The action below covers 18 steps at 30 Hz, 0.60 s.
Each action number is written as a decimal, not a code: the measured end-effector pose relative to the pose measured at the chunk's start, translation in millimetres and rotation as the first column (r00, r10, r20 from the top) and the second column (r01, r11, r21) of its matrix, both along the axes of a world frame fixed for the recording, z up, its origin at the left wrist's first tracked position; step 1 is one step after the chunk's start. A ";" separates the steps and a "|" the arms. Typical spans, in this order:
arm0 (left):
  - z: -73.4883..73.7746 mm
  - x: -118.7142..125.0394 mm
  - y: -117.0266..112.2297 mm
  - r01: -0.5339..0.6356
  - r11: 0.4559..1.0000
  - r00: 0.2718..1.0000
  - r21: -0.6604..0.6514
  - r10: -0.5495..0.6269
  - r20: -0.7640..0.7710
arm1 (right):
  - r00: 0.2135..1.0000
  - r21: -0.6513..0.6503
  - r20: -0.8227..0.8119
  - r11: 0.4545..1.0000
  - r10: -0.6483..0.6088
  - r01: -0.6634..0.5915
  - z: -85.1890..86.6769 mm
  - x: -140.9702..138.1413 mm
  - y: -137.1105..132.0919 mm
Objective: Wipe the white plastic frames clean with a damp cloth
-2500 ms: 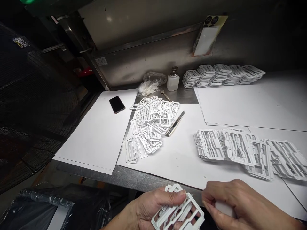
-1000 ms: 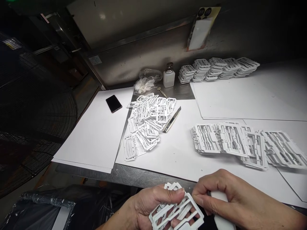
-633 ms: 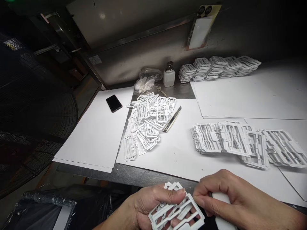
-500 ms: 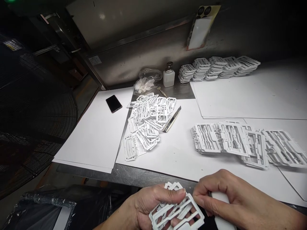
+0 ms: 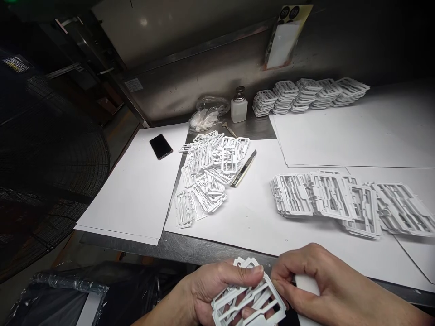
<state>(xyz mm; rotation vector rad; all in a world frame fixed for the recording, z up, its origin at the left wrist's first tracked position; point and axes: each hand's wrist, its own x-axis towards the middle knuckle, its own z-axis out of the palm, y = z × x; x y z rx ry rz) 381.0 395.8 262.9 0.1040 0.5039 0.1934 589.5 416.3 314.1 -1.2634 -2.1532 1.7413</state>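
At six o'clock, below the bench edge, the left hand grips a white frame, thumb clamped over its top edge and fingers curled beneath. The right hand closes on a white piece and pinches the frame's right edge between thumb and forefinger. The frame looks thin and full of narrow ribs, so a hard twist between the two hands could snap a rib, and a loose grip could drop it past the bench edge into the dark bag at seven o'clock. The knife at twelve o'clock lies against the loose heap of frames; a careless reach there risks a cut or a scattered heap. What the white piece is cannot be made out, since the fingers cover most of it. The frame's lower edge and both wrists are cut off at the bottom. The fanned row at two o'clock runs out of view on the right. The stacks at one o'clock are too far to count.
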 end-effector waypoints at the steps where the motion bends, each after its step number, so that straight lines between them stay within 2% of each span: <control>1: -1.1 -0.3 -0.9 -0.001 1.000 1.000 -0.004 0.001 0.000 | 1.000 -0.007 -0.007 1.000 -0.011 0.011 -1.0 -0.2 -0.1; 8: -2.3 0.2 -3.7 -0.026 1.000 1.000 -0.012 0.026 -0.007 | 0.993 -0.136 -0.082 0.988 -0.082 0.071 2.4 3.5 0.8; 13: 3.0 2.6 -2.6 -0.021 1.000 0.999 0.007 0.021 -0.024 | 0.996 -0.109 -0.064 0.993 -0.059 0.052 4.2 1.9 3.6; 18: 1.9 1.3 -2.9 -0.023 1.000 0.999 0.013 0.023 -0.032 | 0.996 -0.109 -0.055 0.992 -0.073 0.067 1.6 3.2 1.8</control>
